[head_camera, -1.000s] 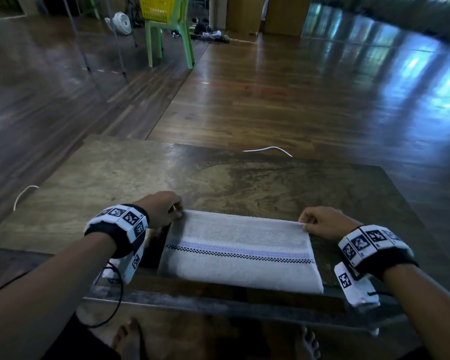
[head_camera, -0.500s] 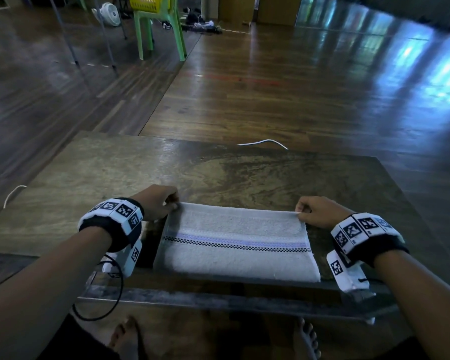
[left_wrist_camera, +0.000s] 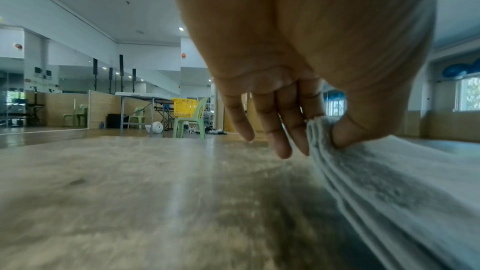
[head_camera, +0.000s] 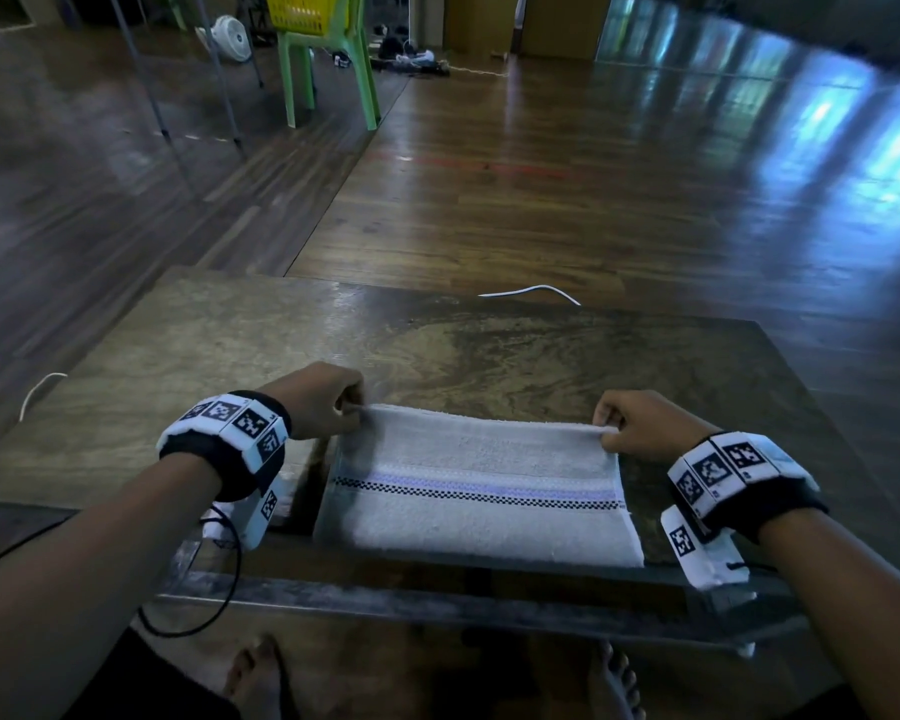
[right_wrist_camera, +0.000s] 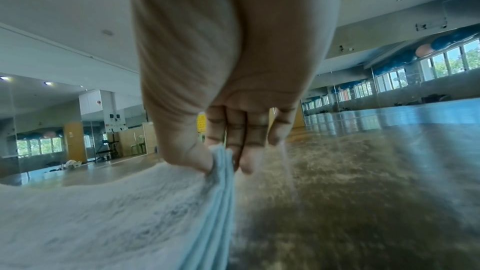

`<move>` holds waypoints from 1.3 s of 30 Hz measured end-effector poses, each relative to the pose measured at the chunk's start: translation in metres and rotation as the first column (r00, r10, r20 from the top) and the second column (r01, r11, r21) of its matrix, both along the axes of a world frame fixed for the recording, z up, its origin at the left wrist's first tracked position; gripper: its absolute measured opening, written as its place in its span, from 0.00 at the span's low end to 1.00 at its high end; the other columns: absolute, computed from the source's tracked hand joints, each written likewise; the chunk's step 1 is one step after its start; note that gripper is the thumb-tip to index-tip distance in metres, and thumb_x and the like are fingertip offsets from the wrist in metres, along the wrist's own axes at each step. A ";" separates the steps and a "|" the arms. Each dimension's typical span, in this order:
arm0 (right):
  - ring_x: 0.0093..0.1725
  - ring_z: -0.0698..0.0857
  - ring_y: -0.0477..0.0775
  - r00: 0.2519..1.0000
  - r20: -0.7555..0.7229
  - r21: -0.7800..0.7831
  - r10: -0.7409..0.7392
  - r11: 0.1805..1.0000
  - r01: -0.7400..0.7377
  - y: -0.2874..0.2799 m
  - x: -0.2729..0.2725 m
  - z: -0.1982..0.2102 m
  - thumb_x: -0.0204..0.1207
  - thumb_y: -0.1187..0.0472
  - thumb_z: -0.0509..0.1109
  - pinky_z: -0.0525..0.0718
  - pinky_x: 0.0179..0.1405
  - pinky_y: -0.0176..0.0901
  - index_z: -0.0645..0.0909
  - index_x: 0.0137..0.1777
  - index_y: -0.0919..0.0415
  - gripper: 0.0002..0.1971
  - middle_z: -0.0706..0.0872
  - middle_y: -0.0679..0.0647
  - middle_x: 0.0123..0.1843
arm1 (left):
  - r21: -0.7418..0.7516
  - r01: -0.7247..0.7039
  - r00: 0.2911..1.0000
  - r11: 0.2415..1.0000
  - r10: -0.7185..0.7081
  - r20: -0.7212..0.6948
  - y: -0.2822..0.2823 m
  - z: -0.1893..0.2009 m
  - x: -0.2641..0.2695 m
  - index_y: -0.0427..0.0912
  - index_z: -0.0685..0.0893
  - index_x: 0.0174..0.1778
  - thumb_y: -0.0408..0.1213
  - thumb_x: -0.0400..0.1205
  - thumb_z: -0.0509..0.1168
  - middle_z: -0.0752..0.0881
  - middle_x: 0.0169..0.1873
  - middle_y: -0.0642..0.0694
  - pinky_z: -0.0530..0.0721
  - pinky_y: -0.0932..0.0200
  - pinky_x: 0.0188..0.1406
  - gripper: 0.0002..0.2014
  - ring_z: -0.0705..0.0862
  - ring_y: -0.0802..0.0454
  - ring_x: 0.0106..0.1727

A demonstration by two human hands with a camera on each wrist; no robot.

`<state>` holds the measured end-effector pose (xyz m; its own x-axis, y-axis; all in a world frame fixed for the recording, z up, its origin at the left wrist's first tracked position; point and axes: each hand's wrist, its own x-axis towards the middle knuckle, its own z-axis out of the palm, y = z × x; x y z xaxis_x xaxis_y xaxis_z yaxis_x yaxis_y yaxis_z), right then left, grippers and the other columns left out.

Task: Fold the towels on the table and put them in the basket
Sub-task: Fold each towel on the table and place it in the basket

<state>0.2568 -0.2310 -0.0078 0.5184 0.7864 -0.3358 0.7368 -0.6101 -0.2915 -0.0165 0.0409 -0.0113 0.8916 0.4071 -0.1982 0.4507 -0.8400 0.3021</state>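
A white towel (head_camera: pixel 481 485) with a checkered and lilac stripe lies folded in several layers near the front edge of the brown table (head_camera: pixel 230 356). My left hand (head_camera: pixel 328 402) pinches its far left corner between thumb and fingers; the left wrist view shows the towel (left_wrist_camera: pixel 389 182) gripped under the thumb. My right hand (head_camera: pixel 630 426) pinches the far right corner, and in the right wrist view the towel (right_wrist_camera: pixel 130 202) has its layered edge held the same way. The far edge is raised slightly off the table. A yellow basket (head_camera: pixel 302 10) sits on a green chair (head_camera: pixel 328 70) far behind.
The table's far half is bare wood. A white cable (head_camera: pixel 533 292) lies on the floor just past the table's far edge. A small white fan (head_camera: pixel 230 36) and metal stand legs are at the back left. My bare feet show under the table's front rail.
Both hands have tightened their pinch on the towel's far corners and lifted that edge a little off the table. The towel's near part has stayed put.
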 end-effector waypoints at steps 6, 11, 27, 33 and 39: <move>0.45 0.82 0.53 0.913 0.406 0.468 -0.039 0.867 -0.171 -0.015 -0.006 0.039 0.67 0.64 0.75 0.76 0.50 0.55 0.83 0.47 0.56 0.09 0.83 0.50 0.44 | 0.321 -0.141 0.889 0.937 -0.023 0.457 -0.004 0.042 -0.016 0.48 0.79 0.44 0.44 0.75 0.66 0.83 0.44 0.53 0.75 0.50 0.55 0.06 0.82 0.50 0.46; 0.44 0.82 0.56 0.832 0.550 0.566 -0.072 0.765 -0.308 -0.035 -0.016 0.047 0.61 0.68 0.78 0.66 0.47 0.45 0.82 0.45 0.58 0.13 0.83 0.51 0.42 | 0.473 -0.172 0.839 0.864 -0.124 0.530 -0.018 0.052 -0.030 0.48 0.79 0.43 0.48 0.70 0.57 0.85 0.42 0.51 0.71 0.52 0.54 0.12 0.84 0.46 0.47; 0.51 0.80 0.44 0.941 0.213 -0.010 0.261 0.964 -0.266 -0.061 -0.032 -0.019 0.75 0.56 0.70 0.77 0.51 0.36 0.81 0.59 0.52 0.13 0.84 0.48 0.55 | 0.235 0.147 0.989 0.961 -0.147 -0.019 -0.044 -0.013 -0.050 0.57 0.81 0.53 0.45 0.82 0.60 0.81 0.54 0.59 0.65 0.62 0.55 0.07 0.80 0.59 0.54; 0.47 0.82 0.43 0.960 0.173 0.077 0.221 0.968 -0.237 -0.065 -0.031 -0.023 0.75 0.61 0.71 0.76 0.48 0.32 0.84 0.58 0.57 0.12 0.87 0.52 0.54 | 0.182 0.119 0.992 0.976 -0.126 0.027 -0.036 -0.020 -0.050 0.52 0.84 0.54 0.42 0.81 0.63 0.83 0.53 0.56 0.69 0.63 0.52 0.08 0.82 0.55 0.52; 0.46 0.82 0.41 0.967 0.164 0.162 0.196 0.961 -0.223 -0.067 -0.023 -0.023 0.75 0.62 0.71 0.80 0.50 0.32 0.86 0.53 0.56 0.08 0.88 0.50 0.51 | 0.105 0.091 0.991 0.990 -0.101 0.085 -0.028 -0.020 -0.050 0.47 0.87 0.49 0.38 0.80 0.66 0.87 0.48 0.52 0.79 0.63 0.50 0.06 0.84 0.54 0.49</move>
<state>0.2337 -0.2978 -0.0305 0.3680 0.9228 -0.1141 0.8848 -0.3853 -0.2620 -0.0668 0.0128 -0.0316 0.9398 0.3327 -0.0779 0.3415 -0.9063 0.2489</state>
